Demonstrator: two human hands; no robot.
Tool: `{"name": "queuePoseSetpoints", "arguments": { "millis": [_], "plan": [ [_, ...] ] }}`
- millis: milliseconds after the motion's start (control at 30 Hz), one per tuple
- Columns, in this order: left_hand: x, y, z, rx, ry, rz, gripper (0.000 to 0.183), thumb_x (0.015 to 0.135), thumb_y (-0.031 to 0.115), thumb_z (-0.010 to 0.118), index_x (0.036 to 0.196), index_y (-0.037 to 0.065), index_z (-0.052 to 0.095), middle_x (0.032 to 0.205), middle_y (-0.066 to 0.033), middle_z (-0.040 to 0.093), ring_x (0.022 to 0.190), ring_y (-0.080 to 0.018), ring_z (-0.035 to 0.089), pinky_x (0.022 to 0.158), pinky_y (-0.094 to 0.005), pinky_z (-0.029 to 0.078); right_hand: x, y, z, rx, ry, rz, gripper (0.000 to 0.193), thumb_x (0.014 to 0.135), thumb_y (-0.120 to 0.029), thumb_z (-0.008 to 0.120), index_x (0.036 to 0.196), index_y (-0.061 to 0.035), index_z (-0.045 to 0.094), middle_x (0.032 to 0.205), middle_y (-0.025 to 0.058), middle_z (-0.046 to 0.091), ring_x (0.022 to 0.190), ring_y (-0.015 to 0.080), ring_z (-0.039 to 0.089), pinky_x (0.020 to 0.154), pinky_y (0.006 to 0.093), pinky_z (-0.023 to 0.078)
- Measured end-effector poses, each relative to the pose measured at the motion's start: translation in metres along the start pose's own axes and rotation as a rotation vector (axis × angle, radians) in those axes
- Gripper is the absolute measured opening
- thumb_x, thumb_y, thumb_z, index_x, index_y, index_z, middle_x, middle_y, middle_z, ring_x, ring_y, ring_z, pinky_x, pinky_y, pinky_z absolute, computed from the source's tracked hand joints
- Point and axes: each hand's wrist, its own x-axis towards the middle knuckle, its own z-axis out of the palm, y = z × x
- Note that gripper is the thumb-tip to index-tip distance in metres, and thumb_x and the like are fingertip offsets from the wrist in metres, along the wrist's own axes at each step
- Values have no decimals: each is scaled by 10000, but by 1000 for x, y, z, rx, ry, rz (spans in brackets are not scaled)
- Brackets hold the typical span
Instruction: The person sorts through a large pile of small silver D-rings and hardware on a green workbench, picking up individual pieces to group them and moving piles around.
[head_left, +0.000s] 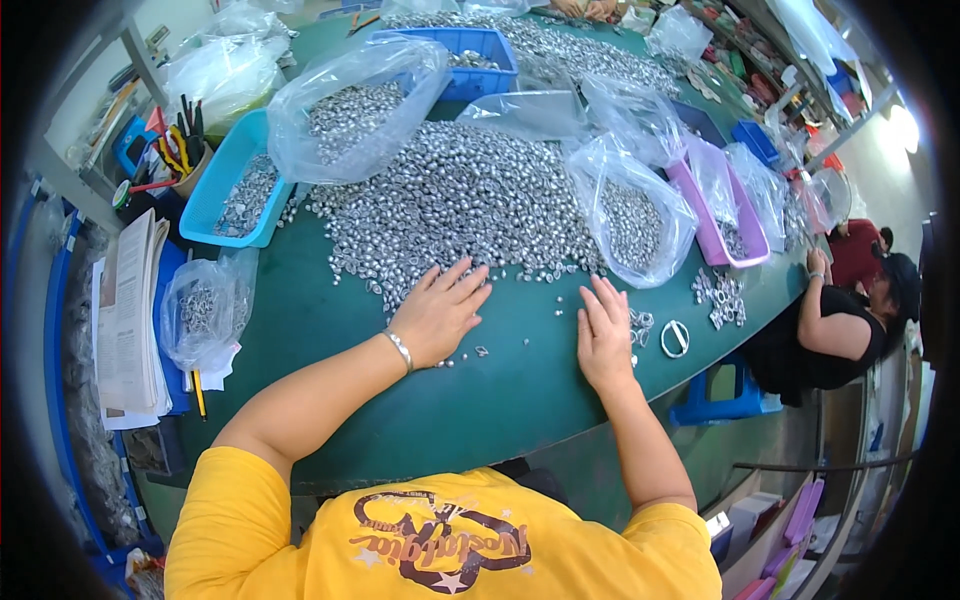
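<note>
A wide heap of small silvery domed metal pieces covers the middle of the green table. My left hand lies palm down at the heap's near edge, its fingers stretched out and touching the nearest pieces. A few loose pieces lie beside its wrist. Further right, my right hand is held low over the table with its fingers extended, a little short of the heap. To its right are a white ring-shaped item and a small cluster of metal pieces. Neither hand grips anything.
Clear plastic bags of pieces rest on the heap. A turquoise tray, a blue basket and a purple basket stand around it. Papers and a small bag sit left. A co-worker sits right.
</note>
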Motion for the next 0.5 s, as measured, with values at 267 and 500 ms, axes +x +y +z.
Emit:
{"name": "queuePoseSetpoints", "arguments": {
  "millis": [267, 500],
  "plan": [
    [-8, -51, -21, -34, 343, -286, 523, 855, 235, 545, 1315, 38, 391, 1425, -155, 297, 1311, -336, 280, 1041, -493, 239, 51, 14, 55, -21, 28, 351, 773, 823, -259, 608, 1320, 147, 175, 1321, 361, 254, 1219, 505, 258, 1048, 494, 215],
    [52, -80, -34, 0, 365, -153, 479, 862, 248, 538, 1269, 24, 424, 1385, -146, 357, 1284, -329, 324, 1035, -479, 258, 90, 15, 72, 122, 101, 206, 584, 873, -213, 530, 1296, 113, 293, 1331, 324, 304, 1240, 452, 301, 1053, 457, 237]
  ]
}}
